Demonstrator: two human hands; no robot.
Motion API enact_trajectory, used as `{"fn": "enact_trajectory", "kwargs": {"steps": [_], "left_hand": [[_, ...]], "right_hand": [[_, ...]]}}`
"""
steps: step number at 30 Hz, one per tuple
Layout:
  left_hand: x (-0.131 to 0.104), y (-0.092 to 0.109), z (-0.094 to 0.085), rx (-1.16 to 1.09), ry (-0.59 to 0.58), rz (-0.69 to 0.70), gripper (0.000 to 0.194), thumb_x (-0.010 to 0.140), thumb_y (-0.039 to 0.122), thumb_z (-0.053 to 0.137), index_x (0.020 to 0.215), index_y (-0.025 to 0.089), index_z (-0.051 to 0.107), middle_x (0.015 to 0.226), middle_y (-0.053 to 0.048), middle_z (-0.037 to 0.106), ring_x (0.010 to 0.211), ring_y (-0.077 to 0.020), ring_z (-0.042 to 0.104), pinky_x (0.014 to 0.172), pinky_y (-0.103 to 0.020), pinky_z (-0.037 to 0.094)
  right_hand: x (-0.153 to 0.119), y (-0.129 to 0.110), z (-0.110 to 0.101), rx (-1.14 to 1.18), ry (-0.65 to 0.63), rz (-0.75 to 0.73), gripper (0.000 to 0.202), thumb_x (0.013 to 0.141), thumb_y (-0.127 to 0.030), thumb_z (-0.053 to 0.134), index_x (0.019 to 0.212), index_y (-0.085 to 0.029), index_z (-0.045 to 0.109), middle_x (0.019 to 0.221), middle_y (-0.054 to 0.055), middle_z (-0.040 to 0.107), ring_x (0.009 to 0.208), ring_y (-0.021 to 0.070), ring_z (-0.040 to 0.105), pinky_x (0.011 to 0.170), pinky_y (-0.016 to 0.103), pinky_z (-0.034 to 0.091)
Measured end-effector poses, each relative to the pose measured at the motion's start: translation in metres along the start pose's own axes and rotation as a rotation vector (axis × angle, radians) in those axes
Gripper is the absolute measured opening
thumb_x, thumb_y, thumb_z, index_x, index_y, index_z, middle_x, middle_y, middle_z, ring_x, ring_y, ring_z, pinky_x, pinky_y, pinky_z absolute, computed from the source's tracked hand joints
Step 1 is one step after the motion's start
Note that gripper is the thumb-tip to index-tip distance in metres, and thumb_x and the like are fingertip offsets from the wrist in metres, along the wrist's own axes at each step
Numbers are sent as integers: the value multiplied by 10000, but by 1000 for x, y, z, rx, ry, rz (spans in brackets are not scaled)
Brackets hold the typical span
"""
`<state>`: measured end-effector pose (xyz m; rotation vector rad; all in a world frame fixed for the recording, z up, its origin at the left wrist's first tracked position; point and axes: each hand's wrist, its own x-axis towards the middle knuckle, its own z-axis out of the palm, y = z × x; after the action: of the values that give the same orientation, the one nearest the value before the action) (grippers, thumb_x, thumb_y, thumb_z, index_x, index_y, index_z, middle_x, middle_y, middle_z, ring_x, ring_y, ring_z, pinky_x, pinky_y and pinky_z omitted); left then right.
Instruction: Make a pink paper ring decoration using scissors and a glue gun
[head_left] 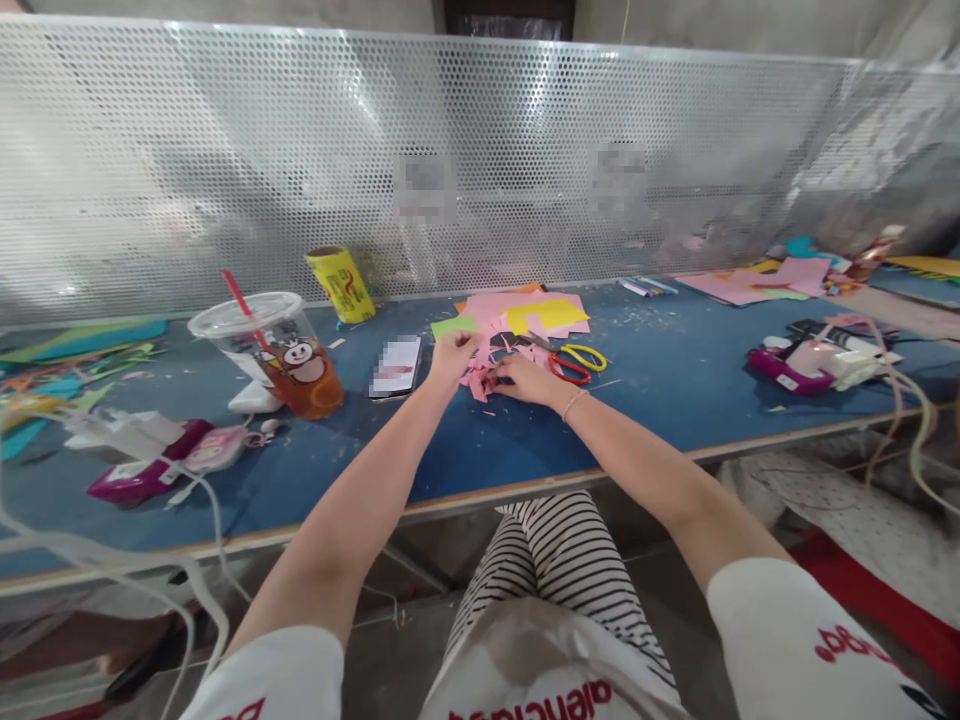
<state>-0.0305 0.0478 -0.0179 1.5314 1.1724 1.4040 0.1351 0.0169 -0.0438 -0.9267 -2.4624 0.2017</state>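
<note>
pink paper scraps (474, 384) lie at the bent fingers of left hand (453, 358) and right hand (525, 378), partly covered; whether either grips any, i cannot tell. scissor handles (576, 362) lie just right, phone (396, 367) and drink cup (304, 378) left; far-left paper strips (30, 388) run out of view.

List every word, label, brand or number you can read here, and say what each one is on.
"alenciag": red letters on the shirt front, partly cut off by the frame.
"ga", roughly: red letters on the right sleeve; the rest is unclear.
Left sleeve: red letters, too cut off to read.
Yellow tube: print too blurred to read.
Phone: screen pixelated, unreadable.
</note>
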Motion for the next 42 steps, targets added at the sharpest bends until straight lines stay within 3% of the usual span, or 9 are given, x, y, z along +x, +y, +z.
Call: {"fn": "enact_trajectory", "kwargs": {"steps": [5, 9, 15, 17, 20, 24, 31, 37, 42], "left_hand": [[0, 3, -3, 97, 47, 35, 204, 615, 356, 696, 670, 160, 700, 582, -2, 612, 523, -99, 478, 540, -251, 357], [-1, 10, -7, 213, -17, 105, 130, 596, 285, 704, 616, 157, 699, 608, -26, 650, 564, -124, 520, 556, -257, 361], [-8, 19, -6, 235, -139, 183, 98, 621, 264, 683, 626, 168, 705, 587, -20, 643, 544, -117, 510, 533, -245, 338], [-11, 21, -3, 228, -136, 189, 103, 626, 268, 685, 642, 170, 711, 602, -21, 649, 544, -116, 511, 539, -247, 342], [-12, 21, -1, 222, -129, 213, 87, 647, 241, 668, 663, 170, 714, 626, -21, 657, 543, -113, 508, 553, -253, 358], [-10, 18, 1, 251, -134, 212, 86, 674, 231, 652, 684, 171, 712, 626, -20, 654, 526, -106, 491, 539, -254, 356], [-14, 23, 3, 302, -97, 204, 163, 647, 302, 706, 740, 170, 728, 698, -33, 675, 513, -101, 459, 526, -268, 342], [-14, 24, 3, 359, -86, 214, 119, 650, 259, 700, 724, 167, 707, 696, -25, 660, 520, -92, 446, 535, -260, 331], [-16, 26, 3, 396, -91, 226, 131, 641, 276, 698, 692, 167, 645, 629, 8, 607, 525, -82, 467, 528, -233, 342]], "right_hand": [[1, -2, -2, 13, 2, 28, 142, 798, -266, 626, 817, -142, 693, 794, 62, 614, 764, 150, 531, 759, 288, 392], [2, 1, -2, 79, 26, 44, 95, 775, -231, 634, 797, -154, 687, 828, 59, 636, 791, 149, 549, 775, 287, 401], [3, 10, -9, 515, 390, 431, 310, 734, -407, 630, 925, -164, 608, 830, 25, 628, 736, 134, 569, 680, 265, 449], [3, 11, -13, 626, 476, 483, 336, 717, -437, 629, 910, -164, 586, 808, 12, 614, 700, 123, 559, 644, 253, 449], [2, 9, -20, 674, 565, 428, 305, 705, -413, 637, 882, -175, 565, 791, 0, 597, 681, 114, 547, 619, 238, 443], [1, 4, -24, 617, 585, 327, 202, 733, -371, 608, 801, -187, 564, 750, -11, 574, 634, 106, 516, 613, 240, 436], [1, 9, -27, 502, 702, 312, 171, 727, -356, 619, 756, -188, 598, 791, 15, 600, 736, 145, 557, 718, 285, 452], [1, 14, -30, 626, 758, 353, 187, 696, -346, 646, 772, -183, 598, 784, 8, 604, 738, 136, 562, 728, 287, 456], [2, 16, -28, 798, 770, 401, 215, 686, -349, 659, 799, -178, 592, 700, -22, 570, 626, 96, 528, 638, 253, 440]]}}
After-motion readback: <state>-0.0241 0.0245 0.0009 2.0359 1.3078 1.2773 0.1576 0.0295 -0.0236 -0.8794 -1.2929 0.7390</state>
